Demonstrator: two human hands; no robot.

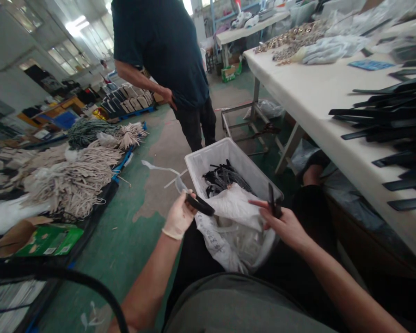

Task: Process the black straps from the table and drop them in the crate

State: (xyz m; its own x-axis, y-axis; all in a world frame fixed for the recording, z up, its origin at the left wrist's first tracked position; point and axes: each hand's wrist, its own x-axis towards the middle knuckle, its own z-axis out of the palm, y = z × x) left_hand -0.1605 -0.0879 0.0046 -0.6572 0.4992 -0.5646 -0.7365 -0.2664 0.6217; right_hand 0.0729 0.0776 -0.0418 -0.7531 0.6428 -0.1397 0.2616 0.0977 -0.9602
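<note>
My left hand, in a pale glove, is closed on a black strip that curves out toward the bin. A translucent whitish strip trails from the same fingers to the upper left. My bare right hand grips a small dark tool that points upward; its exact kind is hard to make out. One finger of that hand stretches left over a white sack. Between my knees stands a white plastic bin holding black strips at its far end, with the sack and clear plastic nearer me.
A person in dark clothes stands beyond the bin. At right, a white table carries many black strips, gloves and metal parts. Beige strap bundles and a green box lie on the left.
</note>
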